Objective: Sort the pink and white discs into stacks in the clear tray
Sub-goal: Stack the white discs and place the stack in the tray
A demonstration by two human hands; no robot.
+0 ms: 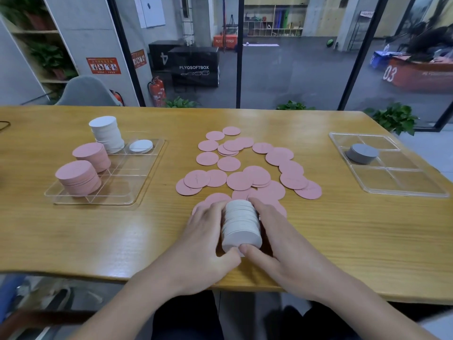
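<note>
Both hands cup a stack of white round flat discs (241,225) lying on its side like a roll on the yellow wooden tabletop (343,229), at the near edge of the loose spread of pink round flat discs (245,168). The left hand (208,231) wraps the roll's left side, fingers curled along it and thumb at the near face; the right hand (274,231) mirrors it on the right, thumb meeting the near end. Each hand is grasping the roll, likely squeezing from both sides to square the discs up and keep them from fanning out before carrying. The roll sits directly between the two palms, touching both, and its far end overlaps the nearest pink discs. The clear divided plastic tray (147,173) lies well to the left of the pink spread. It already holds two pink stacks (83,168) in its near-left compartments, a tall white stack (106,133) at its far-left corner and a short white stack (141,146) just right of that. Sorted colours are kept in separate compartments, so the held roll probably belongs with the white ones. A second clear divided tray (392,175), well to the right of the pink spread, holds a short grey stack (362,153). Many pink discs are left unsorted.
</note>
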